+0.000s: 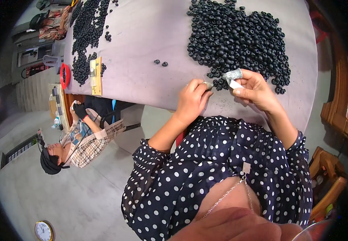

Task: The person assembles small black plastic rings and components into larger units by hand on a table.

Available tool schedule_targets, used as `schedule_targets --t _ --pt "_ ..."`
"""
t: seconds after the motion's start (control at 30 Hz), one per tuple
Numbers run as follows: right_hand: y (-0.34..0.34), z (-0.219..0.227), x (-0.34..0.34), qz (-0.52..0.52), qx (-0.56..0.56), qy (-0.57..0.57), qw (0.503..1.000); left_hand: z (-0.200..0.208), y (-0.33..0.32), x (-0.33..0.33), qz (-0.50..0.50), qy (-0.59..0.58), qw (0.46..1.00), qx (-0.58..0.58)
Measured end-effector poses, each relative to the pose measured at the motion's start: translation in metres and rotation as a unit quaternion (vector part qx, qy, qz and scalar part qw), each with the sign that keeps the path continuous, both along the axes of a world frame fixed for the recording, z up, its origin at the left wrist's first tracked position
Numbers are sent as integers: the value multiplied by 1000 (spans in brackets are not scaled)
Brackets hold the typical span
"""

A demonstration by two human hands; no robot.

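At the near edge of the cloth-covered table, my left hand point(193, 98) is closed in a pinch. A small greyish covering or scrap shows at its fingertips, and whatever lies between them is hidden. Just to the right, my right hand point(256, 90) is closed on a small flat white piece point(235, 84) between thumb and fingers. A grey speckled wrap point(233, 74) covers its index fingertip. Beyond both hands spreads a large heap of small round black parts with holes point(238, 38). Its nearest parts lie between my hands, with dark crumbs on the cloth below.
Two loose black parts point(160, 62) lie left of the heap. Another black pile point(86, 32), a yellow wooden block point(96, 76) and a red bowl point(65, 76) are at the far left. A co-worker point(83, 140) sits left; another person point(53, 24) is farther off. Wooden furniture point(336, 92) stands right.
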State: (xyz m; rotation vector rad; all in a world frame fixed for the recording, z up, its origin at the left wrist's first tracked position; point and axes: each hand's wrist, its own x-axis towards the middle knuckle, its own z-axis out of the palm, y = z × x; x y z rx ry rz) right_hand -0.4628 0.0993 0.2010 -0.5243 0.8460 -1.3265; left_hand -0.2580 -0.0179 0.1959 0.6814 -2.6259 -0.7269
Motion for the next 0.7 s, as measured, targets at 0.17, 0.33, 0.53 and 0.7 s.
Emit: schedule_targets --t 0.17,0.33,0.53,0.7 --pt "1 -1 1 -3 -4 -2 1000 -1 -4 -2 13 66 993 93" --pt "-1 1 2 -4 8 25 1000 6 -2 -28 137 241 722 634" --pt "-1 -1 1 -28 6 17 999 9 -3 -45 127 251 602 747" --pt "-1 1 -5 -33 1 23 999 17 -3 -52 137 238 618 736"
